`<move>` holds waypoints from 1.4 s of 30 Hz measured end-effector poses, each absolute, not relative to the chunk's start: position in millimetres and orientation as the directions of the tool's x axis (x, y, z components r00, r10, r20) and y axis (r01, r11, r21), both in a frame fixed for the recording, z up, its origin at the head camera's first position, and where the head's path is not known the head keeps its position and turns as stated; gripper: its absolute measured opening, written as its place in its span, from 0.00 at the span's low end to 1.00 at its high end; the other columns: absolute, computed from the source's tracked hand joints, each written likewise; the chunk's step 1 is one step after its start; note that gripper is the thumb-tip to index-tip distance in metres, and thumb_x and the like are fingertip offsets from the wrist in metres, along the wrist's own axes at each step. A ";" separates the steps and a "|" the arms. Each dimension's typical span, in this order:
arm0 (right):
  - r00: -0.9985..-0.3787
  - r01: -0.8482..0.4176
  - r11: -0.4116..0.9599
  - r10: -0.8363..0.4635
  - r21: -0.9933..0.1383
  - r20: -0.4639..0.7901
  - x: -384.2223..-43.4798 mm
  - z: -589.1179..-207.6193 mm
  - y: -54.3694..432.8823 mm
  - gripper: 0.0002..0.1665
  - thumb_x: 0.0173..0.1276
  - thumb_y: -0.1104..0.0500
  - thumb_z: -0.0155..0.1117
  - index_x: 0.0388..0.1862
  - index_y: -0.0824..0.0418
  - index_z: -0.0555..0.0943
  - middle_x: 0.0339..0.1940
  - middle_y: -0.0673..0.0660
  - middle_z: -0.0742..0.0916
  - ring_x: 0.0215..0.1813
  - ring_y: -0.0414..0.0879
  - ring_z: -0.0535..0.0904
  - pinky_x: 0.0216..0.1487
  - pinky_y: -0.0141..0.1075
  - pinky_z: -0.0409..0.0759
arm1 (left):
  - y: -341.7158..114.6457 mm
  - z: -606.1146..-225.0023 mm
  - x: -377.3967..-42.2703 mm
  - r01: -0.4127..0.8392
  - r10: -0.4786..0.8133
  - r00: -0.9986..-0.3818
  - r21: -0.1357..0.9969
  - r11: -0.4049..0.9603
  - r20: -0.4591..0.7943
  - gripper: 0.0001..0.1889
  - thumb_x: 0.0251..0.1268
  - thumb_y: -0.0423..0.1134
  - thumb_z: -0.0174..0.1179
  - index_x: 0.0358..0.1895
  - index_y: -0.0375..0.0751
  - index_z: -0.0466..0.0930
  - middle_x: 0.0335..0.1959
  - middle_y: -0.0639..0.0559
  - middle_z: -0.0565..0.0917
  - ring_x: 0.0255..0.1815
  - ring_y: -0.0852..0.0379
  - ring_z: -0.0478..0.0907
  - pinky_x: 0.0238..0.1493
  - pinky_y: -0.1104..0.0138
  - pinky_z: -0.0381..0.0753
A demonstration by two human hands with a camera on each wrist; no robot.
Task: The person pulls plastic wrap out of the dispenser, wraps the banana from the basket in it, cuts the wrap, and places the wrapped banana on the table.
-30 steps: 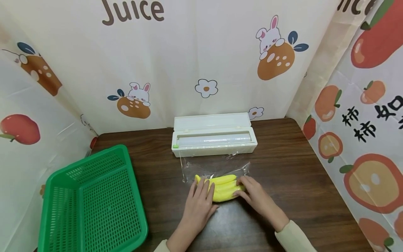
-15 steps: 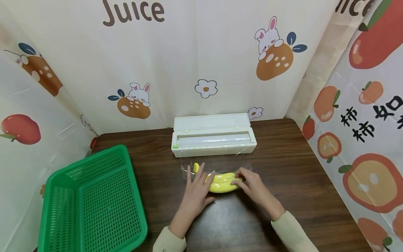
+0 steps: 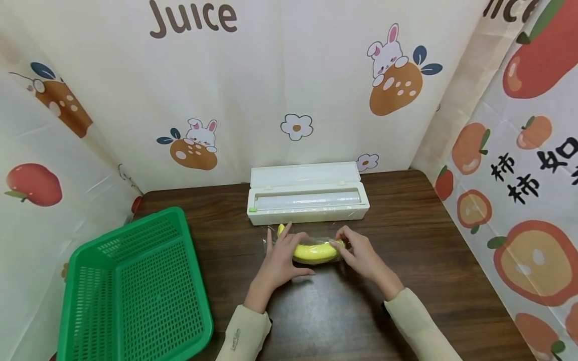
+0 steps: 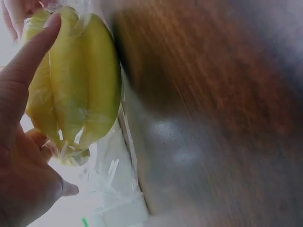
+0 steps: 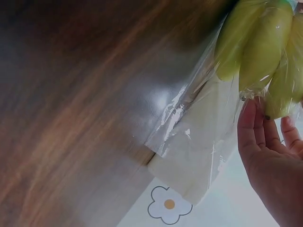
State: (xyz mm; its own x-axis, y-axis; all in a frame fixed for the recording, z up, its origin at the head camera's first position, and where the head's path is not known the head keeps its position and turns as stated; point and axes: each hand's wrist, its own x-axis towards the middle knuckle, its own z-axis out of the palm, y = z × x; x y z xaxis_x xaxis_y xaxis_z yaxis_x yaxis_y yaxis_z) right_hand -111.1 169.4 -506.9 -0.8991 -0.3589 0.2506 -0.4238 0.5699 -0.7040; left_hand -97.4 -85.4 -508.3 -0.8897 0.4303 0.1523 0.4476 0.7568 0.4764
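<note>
A bunch of yellow bananas (image 3: 316,253) stands on its edge on the table, wrapped in clear cling film that glints in both wrist views. My left hand (image 3: 279,258) is at the stem end, fingers spread behind the bunch. Its thumb (image 4: 35,52) stretches straight along the near side; I cannot tell whether it touches. At the other end my right hand (image 3: 363,255) pinches the banana tips between thumb and fingers. Film (image 5: 189,113) trails from the bunch toward the white dispenser box (image 3: 309,215), which has its lid up and a roll of film (image 3: 311,199) inside.
A green plastic basket (image 3: 158,296) stands on the left of the dark wooden table (image 3: 433,281). Printed curtains (image 3: 253,100) enclose the back and sides, close behind the box.
Both hands have rolled the bunch away from me, toward the dispenser box. Its three visible fruits have turned so mainly one shows from above, and the loose film between has shortened.
</note>
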 end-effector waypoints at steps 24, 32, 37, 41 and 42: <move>-0.944 -0.276 0.694 -0.325 -0.665 0.053 -144.9 -502.4 161.4 0.16 0.86 0.56 0.55 0.34 0.58 0.72 0.23 0.50 0.72 0.26 0.43 0.67 0.30 0.35 0.69 | -79.3 -517.8 -111.7 0.399 0.181 -0.908 0.645 0.651 0.379 0.15 0.78 0.43 0.64 0.56 0.36 0.82 0.65 0.38 0.82 0.76 0.37 0.70 0.78 0.34 0.58; -0.946 -0.279 0.724 -0.321 -0.630 0.050 -149.2 -504.9 160.0 0.16 0.86 0.55 0.55 0.33 0.58 0.73 0.23 0.51 0.73 0.27 0.43 0.68 0.31 0.37 0.71 | -68.3 -517.0 -101.2 0.599 0.240 -0.708 0.384 0.702 0.665 0.15 0.64 0.36 0.76 0.51 0.33 0.89 0.49 0.42 0.87 0.52 0.46 0.85 0.58 0.54 0.85; -0.948 -0.284 0.748 -0.312 -0.599 0.060 -150.8 -505.7 158.4 0.18 0.86 0.53 0.55 0.32 0.58 0.72 0.23 0.50 0.72 0.26 0.43 0.67 0.31 0.37 0.70 | -66.2 -517.4 -99.1 0.570 0.220 -0.736 0.410 0.712 0.640 0.13 0.65 0.35 0.75 0.49 0.33 0.89 0.50 0.41 0.87 0.52 0.45 0.85 0.55 0.56 0.87; -0.952 -0.276 0.763 -0.300 -0.584 0.057 -151.5 -506.1 156.1 0.19 0.86 0.52 0.55 0.31 0.57 0.72 0.22 0.50 0.72 0.26 0.44 0.67 0.31 0.38 0.69 | -66.3 -520.5 -99.4 0.507 0.126 -0.796 0.539 0.673 0.592 0.12 0.67 0.32 0.73 0.50 0.31 0.89 0.50 0.39 0.86 0.53 0.43 0.84 0.55 0.55 0.87; -0.953 -0.271 0.766 -0.298 -0.583 0.051 -151.4 -506.1 155.6 0.19 0.86 0.51 0.55 0.31 0.57 0.73 0.22 0.50 0.71 0.26 0.44 0.67 0.31 0.38 0.69 | -66.5 -521.3 -99.8 0.488 0.094 -0.811 0.579 0.653 0.578 0.12 0.67 0.32 0.73 0.50 0.30 0.88 0.50 0.38 0.86 0.53 0.42 0.84 0.55 0.54 0.88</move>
